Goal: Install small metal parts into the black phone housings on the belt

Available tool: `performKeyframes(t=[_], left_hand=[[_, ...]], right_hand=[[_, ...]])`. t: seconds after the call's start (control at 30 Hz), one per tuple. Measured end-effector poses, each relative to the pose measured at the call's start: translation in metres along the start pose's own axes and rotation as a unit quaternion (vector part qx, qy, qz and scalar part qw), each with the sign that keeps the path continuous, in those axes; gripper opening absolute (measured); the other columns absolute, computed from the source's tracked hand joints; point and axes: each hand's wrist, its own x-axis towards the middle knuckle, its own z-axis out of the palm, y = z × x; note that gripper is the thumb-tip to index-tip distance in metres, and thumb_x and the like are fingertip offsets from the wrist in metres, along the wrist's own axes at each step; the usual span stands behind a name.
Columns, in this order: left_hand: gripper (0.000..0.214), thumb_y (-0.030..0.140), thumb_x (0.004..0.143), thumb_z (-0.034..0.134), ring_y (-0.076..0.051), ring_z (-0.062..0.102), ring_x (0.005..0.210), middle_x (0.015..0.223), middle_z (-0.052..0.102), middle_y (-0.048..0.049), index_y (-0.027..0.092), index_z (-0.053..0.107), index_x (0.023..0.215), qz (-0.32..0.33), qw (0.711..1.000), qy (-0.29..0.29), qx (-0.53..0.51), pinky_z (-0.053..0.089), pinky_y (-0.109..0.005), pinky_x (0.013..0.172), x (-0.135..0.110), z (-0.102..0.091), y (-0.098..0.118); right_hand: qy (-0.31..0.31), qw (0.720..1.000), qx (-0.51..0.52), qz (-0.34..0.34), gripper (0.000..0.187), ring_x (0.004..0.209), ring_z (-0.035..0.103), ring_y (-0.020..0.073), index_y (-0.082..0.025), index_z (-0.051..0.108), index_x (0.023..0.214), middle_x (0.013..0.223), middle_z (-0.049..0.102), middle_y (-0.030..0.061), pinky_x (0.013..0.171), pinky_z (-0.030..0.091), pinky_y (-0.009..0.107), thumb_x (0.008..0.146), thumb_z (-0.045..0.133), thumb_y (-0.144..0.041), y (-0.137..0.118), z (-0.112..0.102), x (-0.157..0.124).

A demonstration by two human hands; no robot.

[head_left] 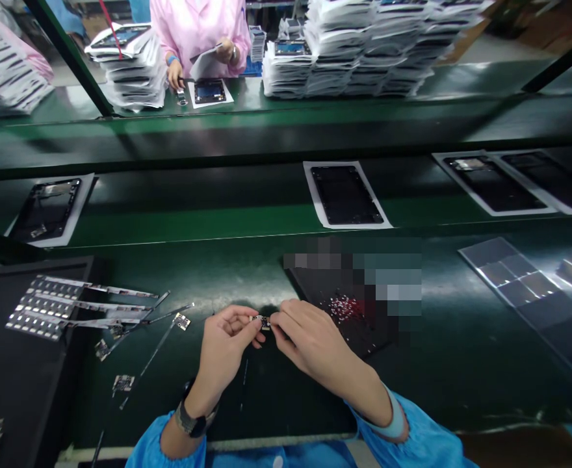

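My left hand point(225, 348) and my right hand point(310, 341) meet over the dark green bench, both pinched on one tiny circuit part point(263, 322) held between their fingertips. A watch sits on my left wrist. Just right of my hands lies a black tray point(364, 325) with a small heap of red and white bits point(344, 307). To the left, several similar small parts on thin strips point(181, 320) lie loose on the bench.
Strips of small metal pieces point(47, 305) rest on a black tray at left. Phone frames on white sheets point(345, 195) ride the green conveyor beyond. Across it a person in pink point(198, 32) handles parts beside tall white stacks point(364, 45). Grey sheets point(520, 276) lie at right.
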Motion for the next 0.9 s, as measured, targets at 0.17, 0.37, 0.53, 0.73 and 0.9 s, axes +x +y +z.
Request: performKeyframes(t=[0.17,0.37,0.53,0.73,0.9], left_hand=[[0.025,0.032,0.067,0.08,-0.017,0.067,0.054,0.058,0.067,-0.0028,0.013,0.069,0.079,-0.011,1.0,0.008,0.014,0.053,-0.024,0.048,0.001,0.0,-0.001],[0.023,0.029,0.064,0.079,-0.015,0.064,0.049,0.053,0.065,-0.0023,0.012,0.069,0.077,-0.046,0.999,0.001,0.021,0.048,-0.021,0.044,0.003,0.0,0.001],[0.022,0.028,0.065,0.077,-0.014,0.062,0.048,0.053,0.064,-0.0017,0.011,0.068,0.076,-0.051,0.999,-0.002,0.017,0.047,-0.02,0.043,0.002,0.002,0.0],[0.026,0.029,0.064,0.079,-0.014,0.062,0.049,0.055,0.065,-0.0031,0.01,0.068,0.077,-0.063,0.998,-0.015,-0.004,0.048,-0.02,0.044,0.004,0.001,-0.002],[0.03,0.035,0.068,0.079,-0.011,0.056,0.046,0.054,0.06,0.0009,0.012,0.069,0.085,-0.056,0.997,-0.048,-0.017,0.041,-0.018,0.039,0.006,-0.004,0.0]], right_hand=[[-0.027,0.998,-0.045,-0.039,0.025,0.07,0.048,0.021,-0.017,0.058,0.08,0.075,0.054,0.0053,0.066,0.038,0.034,0.097,0.043,-0.009,0.0,0.002,-0.001],[-0.053,0.993,-0.075,-0.079,0.029,0.069,0.047,0.0215,-0.017,0.058,0.079,0.074,0.053,0.0052,0.062,0.036,0.035,0.098,0.038,-0.009,0.003,0.003,-0.003],[-0.043,0.993,-0.063,-0.094,0.029,0.068,0.047,0.0214,-0.016,0.058,0.078,0.072,0.052,0.0046,0.062,0.037,0.035,0.098,0.039,-0.007,0.002,0.005,-0.003],[-0.021,0.996,0.012,-0.08,0.027,0.067,0.048,0.0205,-0.016,0.058,0.084,0.072,0.053,0.0043,0.062,0.039,0.033,0.101,0.038,-0.011,0.006,0.005,-0.004],[0.037,0.977,0.208,-0.006,0.013,0.067,0.052,0.0171,-0.018,0.057,0.094,0.074,0.055,0.0025,0.059,0.041,0.028,0.101,0.047,-0.015,0.016,0.004,-0.005]])
